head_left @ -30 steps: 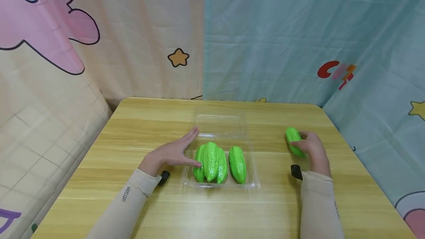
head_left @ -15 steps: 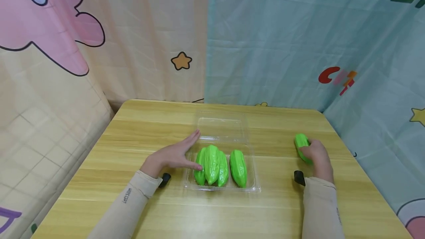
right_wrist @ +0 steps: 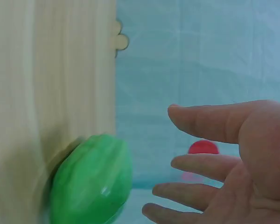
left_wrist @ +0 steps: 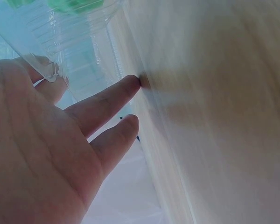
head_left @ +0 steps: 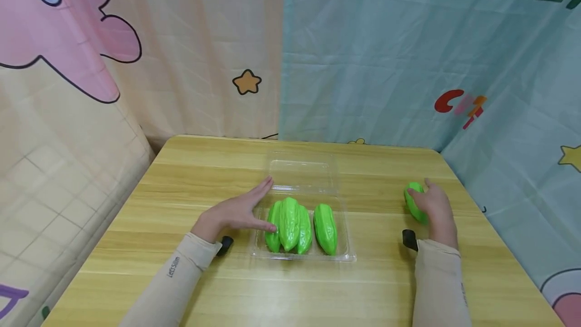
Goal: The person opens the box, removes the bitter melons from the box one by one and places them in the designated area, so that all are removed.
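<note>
Several shiny green star fruits (head_left: 289, 223) lie in a clear plastic clamshell box (head_left: 347, 246), three bunched at its left and one apart at its right. My left hand (head_left: 238, 211) rests at the box's left side with fingers spread. Its thumb reaches over the rim near the leftmost fruit, and in the left wrist view some fingers are behind the clear wall (left_wrist: 37, 58). Another star fruit (head_left: 414, 201) lies on the table at the right. Beside it, my right hand (head_left: 436, 208) has its fingers straight; the right wrist view shows a gap between the hand and the fruit (right_wrist: 93, 179).
The box's clear lid (head_left: 301, 173) lies folded back toward the table's far edge. Printed curtains (head_left: 363, 64) hang behind the wooden table (head_left: 290, 291) and along its sides.
My right hand has carried the star fruit a little to the right and let go of it, its fingers now spread. My left hand stays at the box.
</note>
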`<state>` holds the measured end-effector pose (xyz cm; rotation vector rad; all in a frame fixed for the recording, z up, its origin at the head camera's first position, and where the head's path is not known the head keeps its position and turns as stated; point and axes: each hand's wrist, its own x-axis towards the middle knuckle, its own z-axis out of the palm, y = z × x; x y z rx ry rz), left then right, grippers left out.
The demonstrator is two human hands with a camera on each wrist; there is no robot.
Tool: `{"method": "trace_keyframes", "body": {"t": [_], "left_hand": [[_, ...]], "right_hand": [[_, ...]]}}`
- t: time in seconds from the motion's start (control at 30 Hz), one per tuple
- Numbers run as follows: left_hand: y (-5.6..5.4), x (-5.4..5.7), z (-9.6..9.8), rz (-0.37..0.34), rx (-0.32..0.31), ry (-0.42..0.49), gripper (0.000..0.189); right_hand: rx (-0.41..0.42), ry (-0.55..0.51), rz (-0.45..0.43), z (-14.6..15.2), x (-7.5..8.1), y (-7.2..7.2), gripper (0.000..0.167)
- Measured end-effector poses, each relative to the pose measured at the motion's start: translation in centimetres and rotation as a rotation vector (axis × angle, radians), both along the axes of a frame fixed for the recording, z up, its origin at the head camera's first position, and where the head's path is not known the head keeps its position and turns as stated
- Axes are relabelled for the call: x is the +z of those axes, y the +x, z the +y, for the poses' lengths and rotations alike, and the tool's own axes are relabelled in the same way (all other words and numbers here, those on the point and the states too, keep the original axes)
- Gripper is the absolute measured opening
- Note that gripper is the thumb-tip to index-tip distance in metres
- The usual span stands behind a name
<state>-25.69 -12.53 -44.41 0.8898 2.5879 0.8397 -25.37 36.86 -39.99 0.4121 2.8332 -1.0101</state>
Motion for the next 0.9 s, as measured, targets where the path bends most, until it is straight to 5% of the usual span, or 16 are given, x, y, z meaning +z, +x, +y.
{"method": "trace_keyframes", "body": {"t": [0.23,0.47,0.9], "left_hand": [[0.2,0.1,-0.1,-0.011,0.003,0.007,0.127],[0.0,0.0,0.0,-0.015,0.002,-0.001,0.128],[0.0,0.1,-0.2,-0.012,0.000,-0.001,0.130]], "right_hand": [[0.083,0.017,0.156,-3.8,2.6,0.4,0.077],[0.190,-0.020,0.201,-8.1,4.6,1.5,0.073],[0.476,-0.437,0.033,-12.1,4.9,2.4,0.067]]}}
